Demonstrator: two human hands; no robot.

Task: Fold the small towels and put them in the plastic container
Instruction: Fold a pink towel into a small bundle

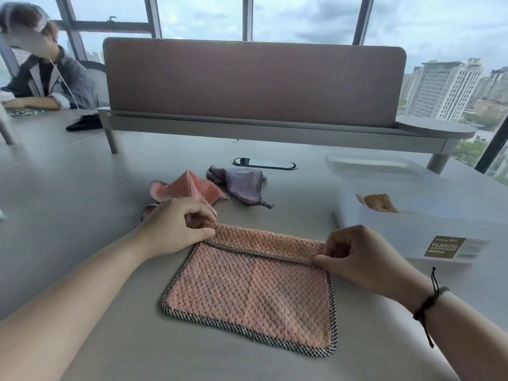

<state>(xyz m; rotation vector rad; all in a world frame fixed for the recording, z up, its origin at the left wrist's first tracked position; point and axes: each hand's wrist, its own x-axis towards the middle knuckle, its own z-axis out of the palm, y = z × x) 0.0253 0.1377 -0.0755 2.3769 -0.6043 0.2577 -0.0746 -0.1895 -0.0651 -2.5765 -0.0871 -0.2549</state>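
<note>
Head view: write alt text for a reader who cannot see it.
Both hands, left and right, pinch the far edge of a pink towel on a grey table, folding it over. Two crumpled towels lie beyond; a plastic container with a tan towel sits right.

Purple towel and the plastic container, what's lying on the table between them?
Nothing: in the head view, bare table runs from the purple towel to the container.

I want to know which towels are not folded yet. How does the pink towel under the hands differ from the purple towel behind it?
The pink towel lies flat, far edge turned over; the purple towel lies crumpled. The left hand and right hand pinch the pink one; nothing touches the purple one. Both have checkered trim.
</note>
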